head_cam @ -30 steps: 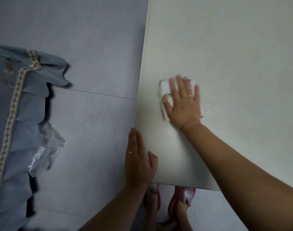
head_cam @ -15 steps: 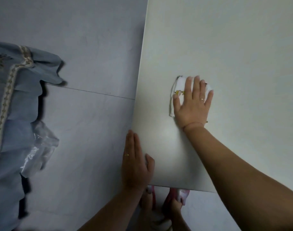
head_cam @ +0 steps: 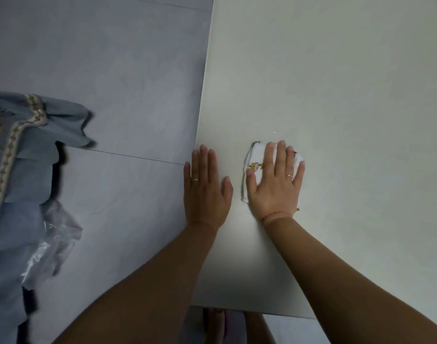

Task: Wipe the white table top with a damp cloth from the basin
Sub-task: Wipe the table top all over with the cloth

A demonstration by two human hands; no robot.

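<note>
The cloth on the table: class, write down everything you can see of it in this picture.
The cloth is small, white and soft-looking, folded into a pad, with a thin dark edging and a little yellow and pink print. It lies flat on the white table top, near its left edge. The right hand presses on it with straight fingers and hides most of it; white shows beside the thumb and past the little finger. Dampness cannot be judged.

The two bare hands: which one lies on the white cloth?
The right hand, pressing flat on the small white printed cloth. The left hand rests on the bare white table top at its edge.
</note>
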